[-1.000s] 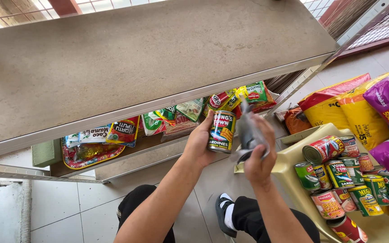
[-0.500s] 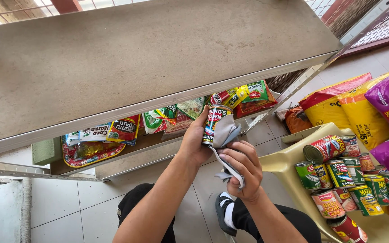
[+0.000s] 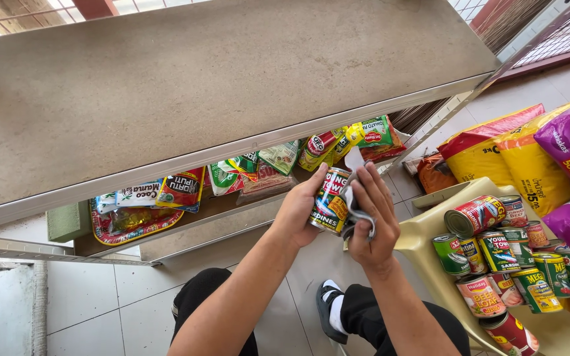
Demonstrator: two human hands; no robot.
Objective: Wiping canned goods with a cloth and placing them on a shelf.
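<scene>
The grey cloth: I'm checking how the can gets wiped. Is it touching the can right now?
Touching. The head view shows the right hand pressing the grey cloth flat against the side of the can, which the left hand grips.

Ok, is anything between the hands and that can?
Only partly. The left hand grips the can directly; a grey cloth lies between the right hand and the can's side.

Lower shelf (image 3: 186, 217) — snack packets (image 3: 183, 188), sachets (image 3: 364, 135) lying on it.

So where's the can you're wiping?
In the head view, centre: the can is in the left hand, the right hand pressing a cloth against it.
</scene>
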